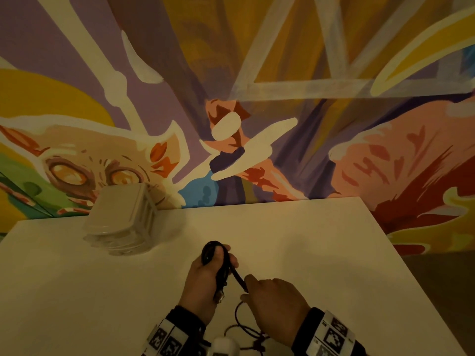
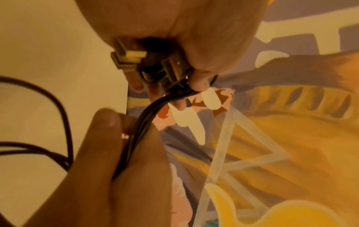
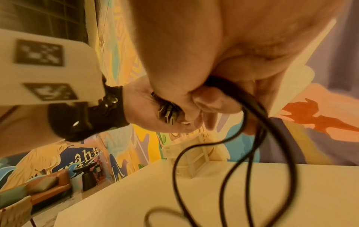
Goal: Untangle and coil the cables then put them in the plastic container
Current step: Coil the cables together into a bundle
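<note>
My left hand (image 1: 209, 271) grips a bundle of black cable (image 1: 221, 265) looped over its thumb, above the white table (image 1: 102, 291). Two metal plug ends (image 2: 136, 56) stick out of that fist near the wrist, also seen as the plug ends (image 3: 167, 113) in the right wrist view. My right hand (image 1: 272, 301) pinches the same black cable (image 3: 242, 98) just to the right of the left hand. Loose black cable (image 1: 246, 327) trails from the hands and lies in loops on the table by my wrists. The clear plastic container (image 1: 120, 222) stands at the table's far left edge.
A small white object (image 1: 223, 346) lies on the table between my wrists, beside the loose loops. A painted wall (image 1: 257, 98) rises right behind the table. The table's right edge (image 1: 411, 273) runs diagonally close to my right wrist.
</note>
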`<state>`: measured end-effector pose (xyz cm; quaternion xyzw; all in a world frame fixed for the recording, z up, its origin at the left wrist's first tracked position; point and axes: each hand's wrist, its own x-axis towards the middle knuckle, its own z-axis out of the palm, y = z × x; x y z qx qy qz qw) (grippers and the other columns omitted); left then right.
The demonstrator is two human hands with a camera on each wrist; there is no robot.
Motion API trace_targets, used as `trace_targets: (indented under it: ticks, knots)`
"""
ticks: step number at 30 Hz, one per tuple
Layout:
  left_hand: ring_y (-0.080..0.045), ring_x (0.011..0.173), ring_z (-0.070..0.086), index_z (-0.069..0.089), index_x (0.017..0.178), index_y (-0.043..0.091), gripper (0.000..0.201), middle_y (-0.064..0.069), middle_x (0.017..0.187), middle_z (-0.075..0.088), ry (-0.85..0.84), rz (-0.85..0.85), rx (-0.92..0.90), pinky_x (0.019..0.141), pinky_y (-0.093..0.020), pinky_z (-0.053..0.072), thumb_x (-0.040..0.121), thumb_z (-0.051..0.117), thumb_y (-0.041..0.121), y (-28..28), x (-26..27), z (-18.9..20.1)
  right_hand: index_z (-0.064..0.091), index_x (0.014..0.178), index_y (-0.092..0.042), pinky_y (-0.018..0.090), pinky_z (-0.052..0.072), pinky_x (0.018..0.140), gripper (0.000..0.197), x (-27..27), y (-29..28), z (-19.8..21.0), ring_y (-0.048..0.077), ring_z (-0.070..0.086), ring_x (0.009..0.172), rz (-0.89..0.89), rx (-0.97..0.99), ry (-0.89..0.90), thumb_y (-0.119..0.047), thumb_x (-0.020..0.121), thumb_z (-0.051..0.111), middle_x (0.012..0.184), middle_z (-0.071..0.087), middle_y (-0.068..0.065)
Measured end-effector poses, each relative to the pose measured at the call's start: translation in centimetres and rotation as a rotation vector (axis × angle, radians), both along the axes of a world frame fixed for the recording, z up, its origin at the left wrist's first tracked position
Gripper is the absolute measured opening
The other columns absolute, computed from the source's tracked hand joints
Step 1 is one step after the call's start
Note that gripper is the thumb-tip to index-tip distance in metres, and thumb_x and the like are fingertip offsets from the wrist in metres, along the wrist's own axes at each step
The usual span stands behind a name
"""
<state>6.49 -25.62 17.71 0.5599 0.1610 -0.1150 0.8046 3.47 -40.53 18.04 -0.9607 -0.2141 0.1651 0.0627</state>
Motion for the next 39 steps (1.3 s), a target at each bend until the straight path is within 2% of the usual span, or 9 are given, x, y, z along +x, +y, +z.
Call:
trace_targets:
  ticks: [5, 9, 14, 18, 20, 22, 28, 33, 39]
  knots:
    - [-0.025, 0.057, 0.056, 0.056, 0.100, 0.003, 0.024, -0.009, 0.070, 0.057, 0.106, 0.149, -0.212, 0.066, -0.041, 0.054, 0.101, 0.043, 0.023, 0.3, 0.2, -0.6, 0.040, 0.125, -0.021, 0.033, 0.030, 0.065, 0.056, -0.6, -0.8, 0.8, 0.029, 0.056, 0.089, 0.034, 0.127, -0.085, -0.052, 0.089, 0.010, 0.111, 0.062, 0.004]
    - [-0.014, 0.049, 0.043, 0.054, 0.098, 0.011, 0.012, -0.006, 0.067, 0.046, -0.046, 0.117, 0.111, 0.045, -0.028, 0.039, 0.100, 0.046, 0.019, 0.1, 0.3, -1.1, 0.036, 0.128, -0.028, 0.033, 0.037, 0.068, 0.033, -0.5, -0.7, 2.7, 0.021, 0.052, 0.084, 0.052, 0.396, 0.001, -0.041, 0.098, 0.039, 0.107, 0.062, 0.002]
    - [-0.012, 0.054, 0.042, 0.056, 0.109, 0.029, 0.019, 0.003, 0.068, 0.045, -0.351, -0.247, 0.434, 0.046, -0.028, 0.042, 0.096, 0.053, 0.015, 0.4, 0.1, -1.0, 0.032, 0.126, -0.038, 0.030, 0.044, 0.068, 0.038, 1.0, -1.9, 4.4, 0.015, 0.050, 0.079, 0.081, 0.496, 0.043, -0.034, 0.094, 0.052, 0.093, 0.062, 0.000]
    - [-0.020, 0.056, 0.042, 0.056, 0.108, 0.037, 0.024, 0.003, 0.064, 0.050, -0.358, -0.543, 0.376, 0.052, -0.033, 0.043, 0.093, 0.044, 0.052, 0.8, -0.4, 0.0, 0.039, 0.119, -0.044, 0.020, 0.044, 0.068, 0.040, 2.3, -2.1, 5.2, 0.005, 0.048, 0.078, 0.040, 0.621, 0.016, -0.031, 0.089, 0.061, 0.088, 0.062, -0.006]
    - [-0.022, 0.059, 0.041, 0.055, 0.109, 0.039, 0.037, -0.005, 0.071, 0.049, -0.330, -0.677, 0.318, 0.054, -0.032, 0.042, 0.084, 0.050, 0.065, 1.0, -0.6, 0.2, 0.039, 0.117, -0.046, 0.029, 0.052, 0.074, 0.044, 2.9, -2.0, 5.4, 0.009, 0.056, 0.082, -0.026, 0.684, 0.027, -0.031, 0.085, 0.066, 0.086, 0.064, -0.005]
    - [-0.014, 0.058, 0.042, 0.055, 0.103, 0.030, 0.025, -0.001, 0.075, 0.047, -0.354, -0.732, 0.308, 0.057, -0.033, 0.041, 0.083, 0.065, 0.041, 0.8, -0.8, 0.7, 0.038, 0.114, -0.048, 0.036, 0.054, 0.077, 0.051, 3.3, -1.7, 5.5, 0.012, 0.059, 0.083, -0.089, 0.714, 0.032, -0.034, 0.079, 0.071, 0.080, 0.064, -0.006]
    - [-0.018, 0.050, 0.045, 0.062, 0.103, 0.013, 0.017, 0.004, 0.065, 0.057, -0.371, -0.527, 0.291, 0.052, -0.033, 0.043, 0.087, 0.060, 0.015, -0.2, -1.5, 0.8, 0.050, 0.100, -0.037, 0.026, 0.049, 0.059, 0.039, 3.5, -1.3, 5.2, 0.011, 0.056, 0.058, -0.178, 0.835, 0.002, -0.038, 0.072, 0.077, 0.063, 0.062, 0.002]
    - [-0.026, 0.058, 0.051, 0.062, 0.108, 0.009, 0.018, -0.026, 0.076, 0.053, -0.377, -0.497, 0.170, 0.059, -0.031, 0.046, 0.093, 0.058, 0.018, 0.2, -1.8, 0.8, 0.053, 0.102, -0.028, 0.026, 0.053, 0.063, 0.027, 3.0, -2.0, 5.4, 0.011, 0.063, 0.060, -0.165, 0.903, 0.043, -0.026, 0.081, 0.071, 0.064, 0.067, -0.001]
    - [-0.024, 0.066, 0.053, 0.064, 0.104, 0.006, 0.029, -0.014, 0.077, 0.059, -0.348, -0.374, 0.052, 0.065, -0.030, 0.047, 0.085, 0.063, 0.028, 0.9, -1.5, 0.9, 0.048, 0.113, -0.028, 0.029, 0.044, 0.056, 0.026, 2.3, -3.3, 4.1, 0.011, 0.051, 0.057, -0.103, 0.549, -0.008, -0.020, 0.089, 0.050, 0.066, 0.057, -0.007]
